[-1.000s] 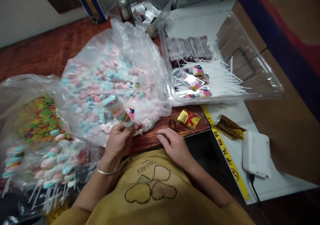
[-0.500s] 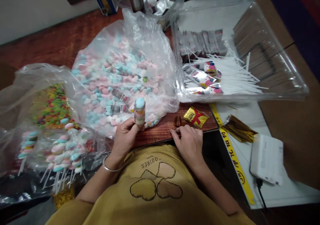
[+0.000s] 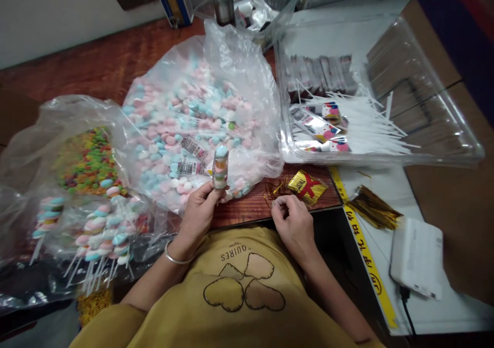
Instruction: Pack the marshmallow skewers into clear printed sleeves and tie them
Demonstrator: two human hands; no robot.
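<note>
My left hand grips the lower end of a wrapped marshmallow stick, upright, with a blue top and pink and orange layers. At the table's front edge, my right hand has its thumb and forefinger curled together; whatever they hold is too small to make out. Thin gold twist ties lie just beyond its fingertips, beside a gold packet with a red cross. Behind my left hand is a big clear bag of pink, blue and white marshmallows, with small printed wrappers on it.
Finished marshmallow sticks and a bag of colourful candies lie left. At right stand a clear tray of white sticks and sachets, a gold tie bundle, a white device with a cable and a yellow tape strip.
The view has shifted, so most things appear slightly further right. My right hand's thumb and forefinger have closed together near the twist ties. My left hand still holds the marshmallow stick.
</note>
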